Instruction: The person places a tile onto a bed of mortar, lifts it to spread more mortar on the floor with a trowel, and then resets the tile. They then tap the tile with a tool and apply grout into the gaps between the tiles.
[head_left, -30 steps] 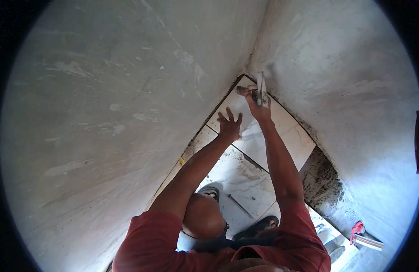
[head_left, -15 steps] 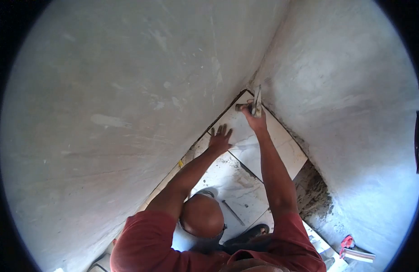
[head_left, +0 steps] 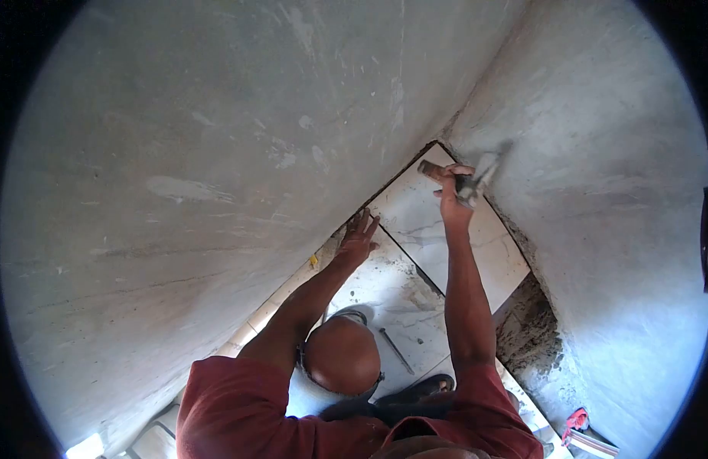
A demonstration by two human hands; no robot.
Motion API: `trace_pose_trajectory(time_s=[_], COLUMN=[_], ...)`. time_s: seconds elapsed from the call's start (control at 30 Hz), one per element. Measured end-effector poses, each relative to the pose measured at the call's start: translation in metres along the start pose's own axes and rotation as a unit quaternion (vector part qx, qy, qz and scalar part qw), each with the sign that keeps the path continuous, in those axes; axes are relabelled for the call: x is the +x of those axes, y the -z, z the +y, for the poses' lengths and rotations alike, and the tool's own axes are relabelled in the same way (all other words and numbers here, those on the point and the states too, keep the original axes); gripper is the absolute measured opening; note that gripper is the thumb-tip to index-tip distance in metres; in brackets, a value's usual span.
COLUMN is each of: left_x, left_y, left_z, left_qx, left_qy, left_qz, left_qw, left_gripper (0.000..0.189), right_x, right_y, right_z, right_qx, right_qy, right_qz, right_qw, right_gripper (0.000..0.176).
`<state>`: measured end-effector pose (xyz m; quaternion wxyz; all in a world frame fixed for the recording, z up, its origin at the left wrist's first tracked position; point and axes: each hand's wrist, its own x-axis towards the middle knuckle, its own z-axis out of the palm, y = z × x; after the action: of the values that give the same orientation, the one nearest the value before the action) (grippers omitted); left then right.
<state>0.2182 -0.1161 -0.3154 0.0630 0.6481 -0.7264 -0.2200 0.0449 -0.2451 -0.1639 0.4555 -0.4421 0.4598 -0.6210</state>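
Note:
My right hand [head_left: 455, 200] is closed around a trowel [head_left: 484, 174], its blade pointing right toward the wall and slightly blurred. The blunt handle end sticks out to the left, over the white marbled corner tile [head_left: 415, 222]. My left hand [head_left: 359, 239] lies with fingers stretched beside the left wall, close to the joint between the corner tile and a second white tile [head_left: 400, 310]. That second tile is smeared with mortar and crumbs. A dark gap shows along part of the joint.
Bare grey walls [head_left: 216, 191] meet at the corner ahead. Right of my right forearm is an untiled mortar patch [head_left: 528, 325]. A thin metal rod [head_left: 396, 350] rests on the tile near my knee [head_left: 342, 356]. A red item [head_left: 576, 419] lies at lower right.
My right hand has turned the trowel, so its blade now leans right instead of pointing up. My left hand has shifted slightly back toward the left wall and the tile joint.

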Motion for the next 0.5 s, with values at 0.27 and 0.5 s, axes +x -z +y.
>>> trace_pose_trajectory(time_s=[0.27,0.5], left_x=[-0.002,0.006], left_y=[-0.006,-0.002], left_z=[-0.001,0.002], left_qx=[0.062,0.15], left_qy=[-0.018,-0.027], left_qz=[-0.005,-0.029], left_qw=[0.998,0.988], left_gripper=[0.077,0.082], right_x=[0.003,0.006], right_y=[-0.007,0.0], right_z=[0.021,0.026], right_qx=[0.017,-0.048], right_qy=[-0.092,-0.069], right_qz=[-0.038,-0.072], right_qw=[0.995,0.994], right_gripper=[0.016,0.014])
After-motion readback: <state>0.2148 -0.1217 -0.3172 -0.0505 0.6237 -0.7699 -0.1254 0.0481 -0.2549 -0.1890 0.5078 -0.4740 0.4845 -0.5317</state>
